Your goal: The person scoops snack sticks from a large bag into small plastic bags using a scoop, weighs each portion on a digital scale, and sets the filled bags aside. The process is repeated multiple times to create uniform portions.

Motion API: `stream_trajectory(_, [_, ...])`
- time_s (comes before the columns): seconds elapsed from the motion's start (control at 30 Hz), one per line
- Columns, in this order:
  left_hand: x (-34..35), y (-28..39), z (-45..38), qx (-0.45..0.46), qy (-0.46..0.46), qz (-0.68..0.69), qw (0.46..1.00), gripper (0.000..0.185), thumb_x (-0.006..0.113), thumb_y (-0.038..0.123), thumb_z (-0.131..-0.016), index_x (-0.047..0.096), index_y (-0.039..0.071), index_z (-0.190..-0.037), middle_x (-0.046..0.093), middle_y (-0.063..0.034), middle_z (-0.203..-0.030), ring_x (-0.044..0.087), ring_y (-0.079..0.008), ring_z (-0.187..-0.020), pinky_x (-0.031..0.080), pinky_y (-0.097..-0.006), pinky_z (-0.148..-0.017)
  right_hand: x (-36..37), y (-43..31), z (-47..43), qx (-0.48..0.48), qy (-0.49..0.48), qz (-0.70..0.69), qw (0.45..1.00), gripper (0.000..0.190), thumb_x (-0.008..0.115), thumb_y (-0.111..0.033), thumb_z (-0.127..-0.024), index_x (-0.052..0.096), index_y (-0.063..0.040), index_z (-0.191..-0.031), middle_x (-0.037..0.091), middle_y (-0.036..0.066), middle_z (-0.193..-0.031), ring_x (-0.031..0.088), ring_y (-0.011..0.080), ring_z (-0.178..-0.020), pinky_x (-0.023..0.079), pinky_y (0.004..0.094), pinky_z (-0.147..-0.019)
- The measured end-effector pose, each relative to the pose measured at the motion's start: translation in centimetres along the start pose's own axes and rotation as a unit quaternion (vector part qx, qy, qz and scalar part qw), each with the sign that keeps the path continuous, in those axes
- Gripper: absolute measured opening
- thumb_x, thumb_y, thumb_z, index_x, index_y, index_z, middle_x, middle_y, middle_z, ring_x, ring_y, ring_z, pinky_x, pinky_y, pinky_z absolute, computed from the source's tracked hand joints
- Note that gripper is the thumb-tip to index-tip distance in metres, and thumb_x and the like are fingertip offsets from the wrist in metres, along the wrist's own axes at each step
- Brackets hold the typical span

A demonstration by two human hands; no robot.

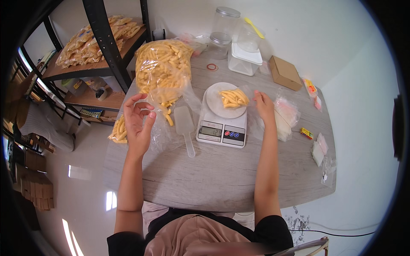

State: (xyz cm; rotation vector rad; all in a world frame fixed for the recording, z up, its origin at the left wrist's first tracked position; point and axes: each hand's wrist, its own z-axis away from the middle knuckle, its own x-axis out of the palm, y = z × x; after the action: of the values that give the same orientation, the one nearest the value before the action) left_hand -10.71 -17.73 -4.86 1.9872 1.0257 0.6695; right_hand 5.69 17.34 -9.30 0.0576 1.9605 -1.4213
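Observation:
A white digital kitchen scale (pixel 221 128) stands on the table, its display lit with digits. On its round platform (pixel 215 104) lies a small clear plastic bag of yellow puffed snack sticks (pixel 235 98). My right hand (pixel 264 105) is just right of this bag, fingers curled near its open end; whether they pinch the film is unclear. My left hand (pixel 138 120) is raised with fingers apart, holding nothing, in front of a large clear bag of the same snacks (pixel 163 67). A translucent plastic scoop (pixel 184 123) rests by loose snack sticks (pixel 168 116) at the bag's mouth.
Empty clear bags (pixel 283 120) lie right of the scale. Behind are lidded jars (pixel 225 20), a white lidded container (pixel 245 59), a cardboard box (pixel 285 73) and rubber bands (pixel 212 67). Another snack bag (pixel 119 129) sits at the left edge. A shelf (pixel 83 68) holds filled bags.

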Motion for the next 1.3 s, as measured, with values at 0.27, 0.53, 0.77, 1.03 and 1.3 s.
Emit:
stream_trajectory(0.27, [-0.2, 0.1, -0.1, 0.002, -0.002, 0.001, 1.000, 0.048, 0.059, 0.003, -0.082, 0.037, 0.003, -0.124, 0.043, -0.0110, -0.122, 0.049, -0.0124, -0.093, 0.040, -0.0268, -0.080, 0.1, -0.2, 0.3, -0.036, 0.026, 0.026, 0.999, 0.051, 0.054, -0.045, -0.086, 0.061, 0.001, -0.107, 0.065, 0.017, -0.092, 0.061, 0.0256, -0.087, 0.046, 0.0333, -0.077])
stream_trajectory(0.53, [-0.3, 0.2, -0.1, 0.001, -0.002, 0.001, 1.000, 0.047, 0.057, 0.002, -0.082, 0.037, 0.003, -0.124, 0.043, -0.0109, -0.122, 0.049, -0.0116, -0.092, 0.041, -0.0266, -0.080, -1.9, -1.2, 0.9, 0.004, 0.027, 0.096, 0.995, 0.054, 0.057, -0.047, -0.083, 0.060, 0.000, -0.109, 0.065, 0.018, -0.086, 0.063, 0.0279, -0.083, 0.047, 0.0349, -0.074])
stream_trajectory(0.77, [-0.3, 0.2, -0.2, 0.001, -0.011, 0.001, 1.000, 0.045, 0.057, 0.002, -0.082, 0.037, 0.002, -0.123, 0.044, -0.0101, -0.119, 0.049, -0.0105, -0.089, 0.041, -0.0251, -0.077, -1.2, 1.5, -0.4, -0.039, -0.050, 0.031, 0.997, 0.043, 0.064, -0.030, -0.080, 0.058, 0.000, -0.110, 0.066, 0.011, -0.083, 0.062, 0.0189, -0.078, 0.046, 0.0298, -0.071])
stream_trajectory(1.03, [0.0, 0.4, 0.0, 0.010, -0.015, 0.020, 1.000, 0.043, 0.057, 0.003, -0.083, 0.039, 0.003, -0.122, 0.046, -0.0093, -0.117, 0.049, -0.0100, -0.088, 0.041, -0.0252, -0.077, -1.6, -9.0, 4.6, -0.291, 0.086, -0.047, 0.952, 0.029, 0.060, -0.002, -0.080, 0.058, -0.004, -0.109, 0.062, 0.005, -0.078, 0.056, 0.0162, -0.070, 0.046, 0.0295, -0.071])
stream_trajectory(1.3, [0.8, 1.7, 0.5, -0.044, -0.145, 0.121, 0.981, 0.046, 0.059, 0.010, -0.084, 0.039, 0.004, -0.125, 0.048, -0.0097, -0.118, 0.048, -0.0146, -0.103, 0.041, -0.0294, -0.085, -1.5, -18.6, 13.1, -0.304, -0.088, -0.144, 0.938, 0.030, 0.057, 0.004, -0.081, 0.056, -0.001, -0.111, 0.060, 0.004, -0.080, 0.059, 0.0110, -0.076, 0.047, 0.0256, -0.072])
